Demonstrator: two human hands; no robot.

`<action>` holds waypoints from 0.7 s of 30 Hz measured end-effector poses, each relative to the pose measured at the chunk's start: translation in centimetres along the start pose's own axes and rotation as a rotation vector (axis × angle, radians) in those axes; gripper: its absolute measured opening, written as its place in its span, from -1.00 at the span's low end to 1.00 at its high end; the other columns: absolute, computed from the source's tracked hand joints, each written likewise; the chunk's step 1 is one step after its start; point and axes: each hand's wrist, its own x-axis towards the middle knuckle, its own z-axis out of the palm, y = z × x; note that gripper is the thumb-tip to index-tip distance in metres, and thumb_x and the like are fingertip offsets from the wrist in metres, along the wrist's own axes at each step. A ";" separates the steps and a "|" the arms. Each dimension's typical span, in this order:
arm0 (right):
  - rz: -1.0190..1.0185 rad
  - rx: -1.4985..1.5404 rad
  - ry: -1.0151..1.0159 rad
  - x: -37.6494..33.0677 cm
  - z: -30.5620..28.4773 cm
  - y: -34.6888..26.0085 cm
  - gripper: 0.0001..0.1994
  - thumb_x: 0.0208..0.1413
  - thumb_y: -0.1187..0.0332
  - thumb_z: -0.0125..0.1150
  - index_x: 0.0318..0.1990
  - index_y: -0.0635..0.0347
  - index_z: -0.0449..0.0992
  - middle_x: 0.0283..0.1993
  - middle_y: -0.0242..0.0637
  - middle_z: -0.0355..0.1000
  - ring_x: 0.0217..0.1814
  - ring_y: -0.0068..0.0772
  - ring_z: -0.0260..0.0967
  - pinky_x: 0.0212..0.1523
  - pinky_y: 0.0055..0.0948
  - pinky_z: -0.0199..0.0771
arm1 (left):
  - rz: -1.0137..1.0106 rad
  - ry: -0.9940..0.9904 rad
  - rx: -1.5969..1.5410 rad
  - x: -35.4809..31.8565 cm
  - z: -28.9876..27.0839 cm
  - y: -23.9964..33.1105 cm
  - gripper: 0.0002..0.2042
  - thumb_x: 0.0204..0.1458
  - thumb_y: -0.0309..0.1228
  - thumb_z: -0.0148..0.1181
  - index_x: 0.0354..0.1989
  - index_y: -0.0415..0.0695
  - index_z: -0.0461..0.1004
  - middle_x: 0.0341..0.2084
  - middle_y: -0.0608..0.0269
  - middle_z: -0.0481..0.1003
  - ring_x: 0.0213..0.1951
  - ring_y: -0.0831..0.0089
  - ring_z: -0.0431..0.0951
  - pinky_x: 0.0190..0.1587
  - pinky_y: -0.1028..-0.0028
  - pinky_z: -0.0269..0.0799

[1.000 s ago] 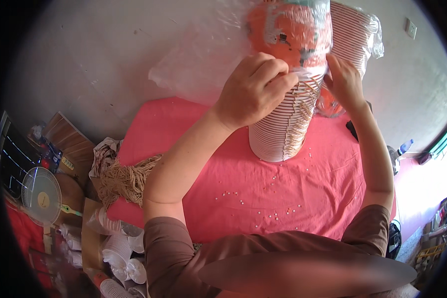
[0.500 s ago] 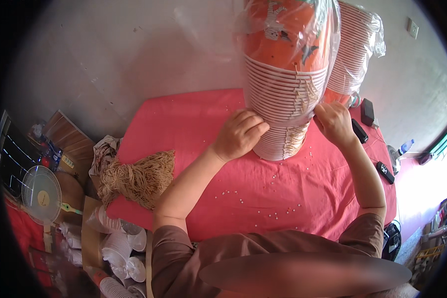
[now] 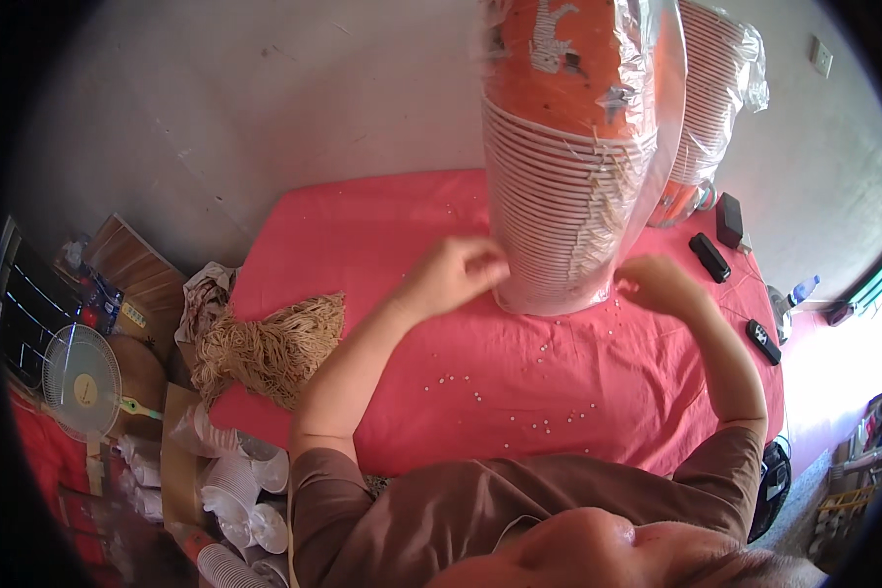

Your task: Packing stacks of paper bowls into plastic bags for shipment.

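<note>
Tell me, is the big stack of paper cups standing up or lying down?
Standing up. The stack of paper cups rises from the pink tablecloth inside a clear plastic sleeve, with the left hand and right hand at its base.

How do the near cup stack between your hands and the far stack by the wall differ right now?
The near cup stack stands at the middle of the pink table; the far stack stands behind it to the right, partly hidden. The near one has the left hand and the right hand at the base of its clear sleeve; nothing touches the far one. The near one looks larger in view. Both are upside-down orange-and-white cups wrapped in clear plastic.
</note>
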 end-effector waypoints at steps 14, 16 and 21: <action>-0.054 0.480 0.733 4.3 -2.8 -2.2 0.18 -0.20 0.28 0.56 0.44 0.33 -0.29 0.50 0.07 -0.20 0.56 -0.05 -0.28 0.48 -0.20 -0.20 | 0.504 0.487 0.070 8.2 1.3 2.4 0.44 -0.37 0.28 0.40 0.36 -0.39 -0.55 0.36 -0.40 -0.24 0.41 -0.14 -0.15 0.40 0.12 -0.11; -0.002 0.583 0.659 3.4 -1.0 -2.2 0.18 -0.19 0.30 0.54 0.44 0.34 -0.31 0.50 0.10 -0.23 0.56 -0.01 -0.30 0.47 -0.16 -0.17 | 0.497 0.450 0.035 6.8 2.4 1.0 0.45 -0.35 0.24 0.43 0.36 -0.35 -0.62 0.37 -0.37 -0.25 0.41 -0.11 -0.16 0.41 0.13 -0.12; 0.063 0.440 0.502 1.2 2.2 -2.2 0.16 -0.15 0.27 0.51 0.43 0.38 -0.33 0.48 0.20 -0.22 0.54 0.05 -0.23 0.45 -0.24 -0.06 | 0.235 0.296 -0.110 4.0 4.4 -2.7 0.44 -0.36 0.02 0.56 0.36 -0.30 -0.65 0.41 -0.22 -0.26 0.43 0.03 -0.15 0.42 0.16 -0.11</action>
